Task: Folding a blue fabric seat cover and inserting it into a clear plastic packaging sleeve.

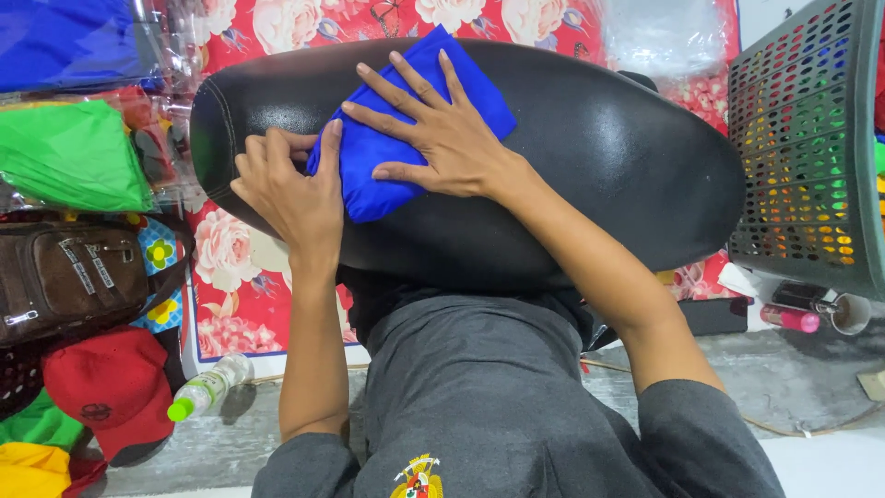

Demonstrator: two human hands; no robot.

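Both hands at upper centre of the frame, on a black padded seat [599,157]. Right hand [442,129]: fingers spread, palm flat on a folded blue cloth [387,161] lying on the seat. Left hand [290,189]: fingers curled at the cloth's left edge, touching it. Lower left: brown bag [69,277], red cap [111,387], clear bottle with green cap [207,387]. Right edge: grey perforated basket [811,148].

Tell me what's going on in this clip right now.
A person presses a folded blue cloth flat on a black padded cushion. The right hand lies spread on top of it, while the left hand holds its near edge. A red cap, a brown bag and a green basket sit around.
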